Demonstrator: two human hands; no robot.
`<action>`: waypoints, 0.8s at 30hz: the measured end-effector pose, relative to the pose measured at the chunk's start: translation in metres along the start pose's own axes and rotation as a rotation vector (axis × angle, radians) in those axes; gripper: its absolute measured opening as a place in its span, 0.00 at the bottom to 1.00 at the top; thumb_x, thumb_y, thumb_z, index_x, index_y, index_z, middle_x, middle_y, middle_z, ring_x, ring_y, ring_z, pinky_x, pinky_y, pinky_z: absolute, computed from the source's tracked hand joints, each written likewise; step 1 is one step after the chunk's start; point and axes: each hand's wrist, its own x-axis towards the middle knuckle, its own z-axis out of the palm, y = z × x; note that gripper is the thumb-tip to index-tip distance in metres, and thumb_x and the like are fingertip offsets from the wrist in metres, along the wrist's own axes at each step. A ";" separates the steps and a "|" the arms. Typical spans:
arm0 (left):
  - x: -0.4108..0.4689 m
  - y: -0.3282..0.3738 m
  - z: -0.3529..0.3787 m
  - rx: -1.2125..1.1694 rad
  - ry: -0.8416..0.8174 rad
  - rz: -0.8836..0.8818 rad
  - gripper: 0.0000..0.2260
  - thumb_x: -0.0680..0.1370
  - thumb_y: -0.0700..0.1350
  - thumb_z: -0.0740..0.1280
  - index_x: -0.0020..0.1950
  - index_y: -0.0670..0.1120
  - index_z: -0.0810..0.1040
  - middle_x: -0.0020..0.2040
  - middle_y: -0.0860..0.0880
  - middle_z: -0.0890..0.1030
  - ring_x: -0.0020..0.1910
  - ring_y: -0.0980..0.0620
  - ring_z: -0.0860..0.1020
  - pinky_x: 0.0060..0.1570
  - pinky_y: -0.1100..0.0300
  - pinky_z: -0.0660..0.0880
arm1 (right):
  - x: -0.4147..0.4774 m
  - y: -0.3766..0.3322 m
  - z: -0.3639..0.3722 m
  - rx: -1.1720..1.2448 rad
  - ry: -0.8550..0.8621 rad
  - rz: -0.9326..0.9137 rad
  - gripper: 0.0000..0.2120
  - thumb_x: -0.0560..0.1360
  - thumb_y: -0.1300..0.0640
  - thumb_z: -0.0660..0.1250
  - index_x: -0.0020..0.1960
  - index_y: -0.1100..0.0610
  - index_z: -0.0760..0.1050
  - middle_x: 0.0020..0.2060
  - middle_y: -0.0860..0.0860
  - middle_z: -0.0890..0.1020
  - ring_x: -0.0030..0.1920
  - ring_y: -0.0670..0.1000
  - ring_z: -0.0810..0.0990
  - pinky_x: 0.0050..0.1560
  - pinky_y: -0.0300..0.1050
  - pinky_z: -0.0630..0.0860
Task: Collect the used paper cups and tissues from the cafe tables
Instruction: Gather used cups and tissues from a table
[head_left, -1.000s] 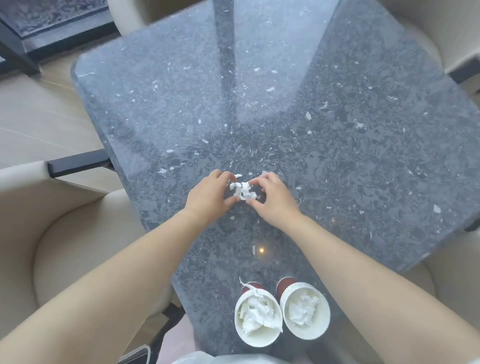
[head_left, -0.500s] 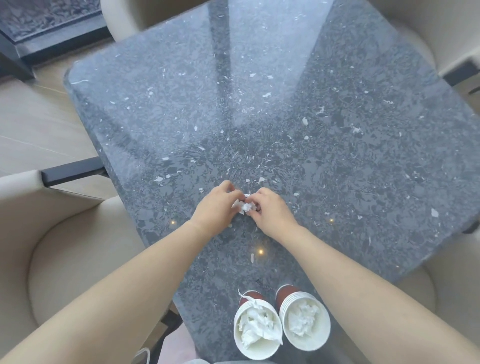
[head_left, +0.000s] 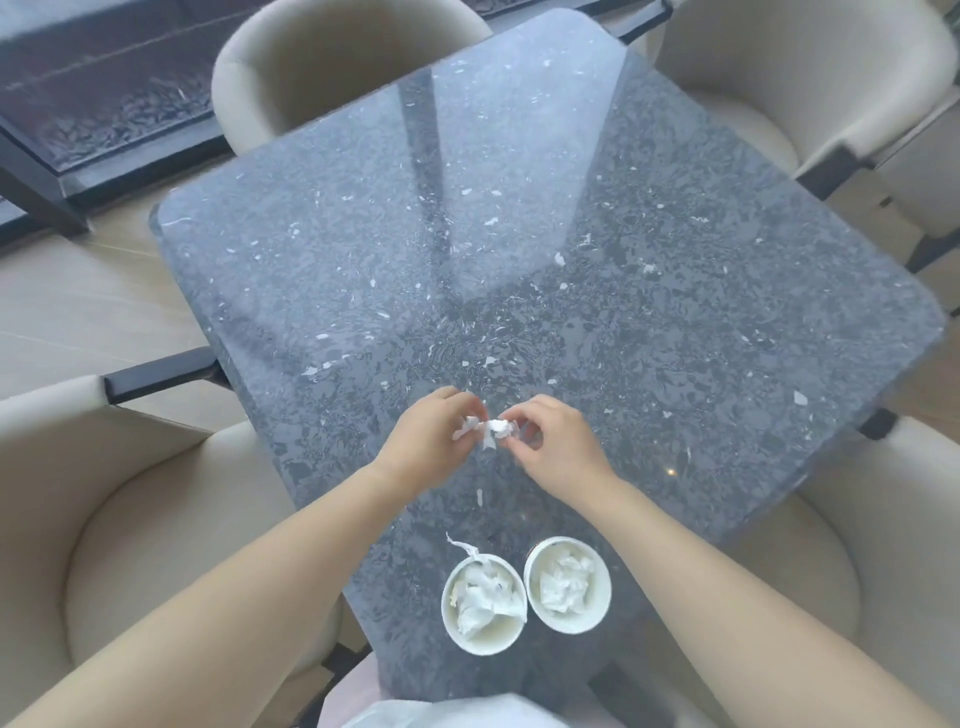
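Note:
A small crumpled white tissue (head_left: 484, 430) is pinched between my left hand (head_left: 426, 447) and my right hand (head_left: 556, 447), just above the dark speckled table (head_left: 519, 234). Both hands grip it with fingertips, the left on its left end, the right on its right end. Two white paper cups stand side by side at the table's near corner. The left cup (head_left: 484, 608) holds crumpled tissue with a strip sticking up over its rim. The right cup (head_left: 566, 584) also holds a wad of tissue.
Cream upholstered chairs surround the table: one at the near left (head_left: 104, 519), one at the far side (head_left: 322, 67), one at the far right (head_left: 810, 78), one at the near right (head_left: 852, 571). A tiny white scrap (head_left: 479, 497) lies between my hands and the cups.
My hands have lifted the tissue slightly and drawn a little apart, stretching it between them. The view has pulled back, showing more of the table and chairs.

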 end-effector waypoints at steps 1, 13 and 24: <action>-0.007 0.008 0.000 -0.030 0.011 0.005 0.06 0.74 0.43 0.69 0.49 0.48 0.77 0.45 0.51 0.76 0.40 0.54 0.72 0.42 0.62 0.68 | -0.009 -0.001 -0.005 0.009 0.021 -0.014 0.07 0.70 0.56 0.71 0.47 0.50 0.78 0.38 0.41 0.73 0.37 0.44 0.74 0.42 0.41 0.73; -0.084 0.080 0.031 -0.027 -0.016 0.101 0.08 0.72 0.43 0.70 0.49 0.52 0.77 0.44 0.55 0.75 0.40 0.57 0.73 0.40 0.65 0.68 | -0.118 0.006 -0.033 0.051 0.041 -0.030 0.10 0.69 0.55 0.71 0.49 0.49 0.78 0.42 0.41 0.76 0.40 0.42 0.74 0.43 0.38 0.72; -0.115 0.091 0.046 0.179 -0.041 0.068 0.16 0.73 0.48 0.69 0.59 0.57 0.71 0.56 0.59 0.74 0.50 0.56 0.76 0.47 0.54 0.75 | -0.158 0.012 -0.035 -0.179 -0.008 0.004 0.14 0.69 0.45 0.69 0.53 0.43 0.73 0.46 0.40 0.79 0.45 0.45 0.76 0.38 0.39 0.66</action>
